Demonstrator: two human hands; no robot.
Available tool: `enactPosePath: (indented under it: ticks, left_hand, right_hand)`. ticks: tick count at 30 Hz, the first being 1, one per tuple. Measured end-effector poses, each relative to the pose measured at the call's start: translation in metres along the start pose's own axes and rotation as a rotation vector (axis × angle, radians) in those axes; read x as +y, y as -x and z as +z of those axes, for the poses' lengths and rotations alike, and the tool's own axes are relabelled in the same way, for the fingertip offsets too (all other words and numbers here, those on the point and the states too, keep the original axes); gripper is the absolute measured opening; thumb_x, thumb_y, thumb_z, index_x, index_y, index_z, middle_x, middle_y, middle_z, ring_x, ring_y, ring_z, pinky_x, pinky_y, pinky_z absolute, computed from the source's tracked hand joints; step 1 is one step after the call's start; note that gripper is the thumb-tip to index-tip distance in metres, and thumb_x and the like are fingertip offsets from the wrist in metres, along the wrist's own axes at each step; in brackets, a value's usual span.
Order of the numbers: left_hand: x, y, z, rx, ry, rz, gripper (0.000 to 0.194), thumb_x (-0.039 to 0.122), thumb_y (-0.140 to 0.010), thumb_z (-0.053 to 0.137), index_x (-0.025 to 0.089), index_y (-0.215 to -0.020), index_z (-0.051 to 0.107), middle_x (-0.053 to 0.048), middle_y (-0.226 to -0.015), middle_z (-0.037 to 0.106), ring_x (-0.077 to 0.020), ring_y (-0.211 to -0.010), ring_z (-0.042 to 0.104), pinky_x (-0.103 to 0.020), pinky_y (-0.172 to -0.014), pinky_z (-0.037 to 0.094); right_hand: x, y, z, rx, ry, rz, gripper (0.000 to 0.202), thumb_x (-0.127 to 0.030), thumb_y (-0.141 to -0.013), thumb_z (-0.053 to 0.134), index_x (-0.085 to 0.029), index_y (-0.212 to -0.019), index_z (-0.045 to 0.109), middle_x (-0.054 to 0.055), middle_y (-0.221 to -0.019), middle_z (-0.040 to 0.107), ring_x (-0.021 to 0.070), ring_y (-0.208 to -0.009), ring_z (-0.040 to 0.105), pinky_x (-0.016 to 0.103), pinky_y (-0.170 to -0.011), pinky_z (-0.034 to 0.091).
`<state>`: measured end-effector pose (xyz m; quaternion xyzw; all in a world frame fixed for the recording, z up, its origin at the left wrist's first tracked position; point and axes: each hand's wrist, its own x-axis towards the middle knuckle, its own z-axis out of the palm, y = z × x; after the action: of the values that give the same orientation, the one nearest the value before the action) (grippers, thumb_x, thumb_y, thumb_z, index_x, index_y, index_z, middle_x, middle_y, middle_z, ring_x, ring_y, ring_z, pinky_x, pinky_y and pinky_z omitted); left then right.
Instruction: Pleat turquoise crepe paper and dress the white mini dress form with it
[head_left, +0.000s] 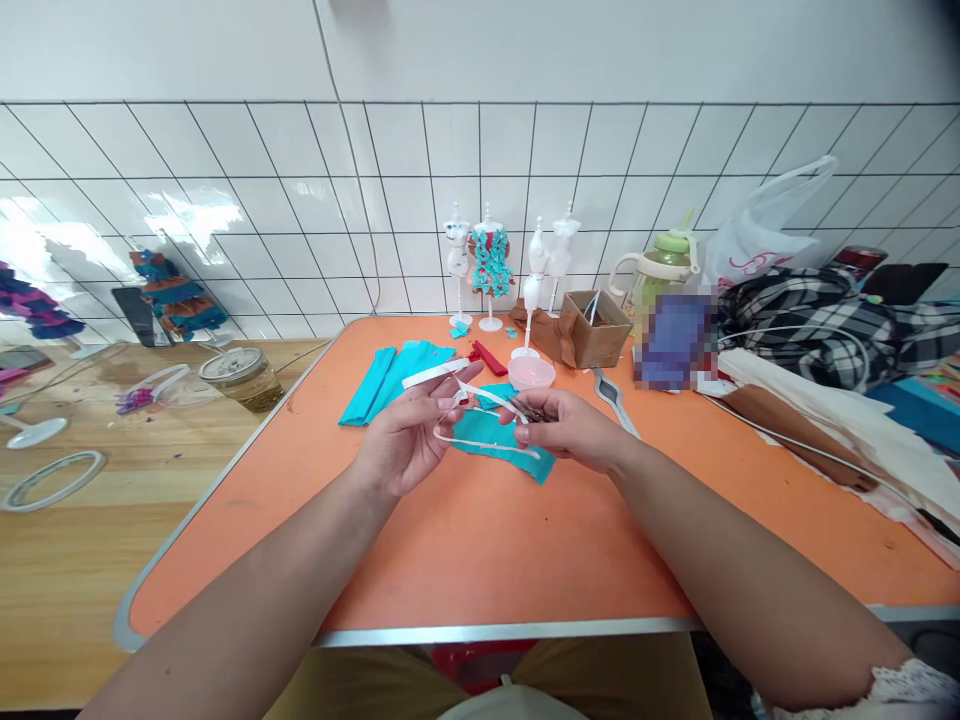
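My left hand (pixel 409 435) is closed on a narrow white strip (pixel 491 394), pinched between thumb and fingers. A flat white band (pixel 433 375) lies across its fingertips. The strip stretches to my right hand (pixel 566 428), whose curled fingers also close round a small dark metal tool (pixel 529 410), mostly hidden. A thin white loop (pixel 487 443) hangs below both hands. Under them lies a piece of turquoise crepe paper (pixel 517 460) on the orange table (pixel 480 560). More folded turquoise paper (pixel 371 390) rests beyond my left hand.
Small white dress forms (pixel 458 250) stand by the tiled wall, one dressed in turquoise pieces (pixel 491 260). Nearby are a pink bowl (pixel 531 374), a red strip (pixel 489 358) and a cardboard box (pixel 596 330). A glass jar (pixel 244 378) stands left; cloth (pixel 810 310) is piled right.
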<state>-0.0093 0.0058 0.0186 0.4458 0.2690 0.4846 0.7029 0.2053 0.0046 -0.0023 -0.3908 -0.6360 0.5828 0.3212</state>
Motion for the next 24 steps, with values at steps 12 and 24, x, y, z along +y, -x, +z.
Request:
enactPosePath:
  ticks: [12, 24]
  left_hand:
    - [-0.002, 0.005, 0.001, -0.009, -0.093, -0.047, 0.055, 0.009, -0.071, 0.068, 0.025, -0.122, 0.054, -0.007, -0.137, 0.049, -0.0089, -0.073, 0.065, -0.02, -0.063, 0.057]
    - [-0.009, 0.006, 0.009, 0.02, -0.15, -0.017, 0.056, 0.014, -0.072, 0.067, 0.025, -0.124, 0.05, -0.009, -0.141, 0.043, -0.013, -0.074, 0.066, -0.028, -0.062, 0.059]
  right_hand:
    - [-0.011, 0.011, -0.016, 0.31, 0.071, -0.188, 0.06, -0.025, -0.063, 0.047, -0.025, -0.122, 0.057, 0.004, -0.105, 0.057, 0.0066, -0.049, 0.032, 0.022, -0.042, 0.024]
    - [-0.015, 0.013, -0.037, 1.056, 0.103, -0.636, 0.027, -0.034, -0.075, 0.059, -0.026, -0.101, 0.055, 0.0, -0.091, 0.054, 0.0061, -0.048, 0.034, 0.021, -0.041, 0.026]
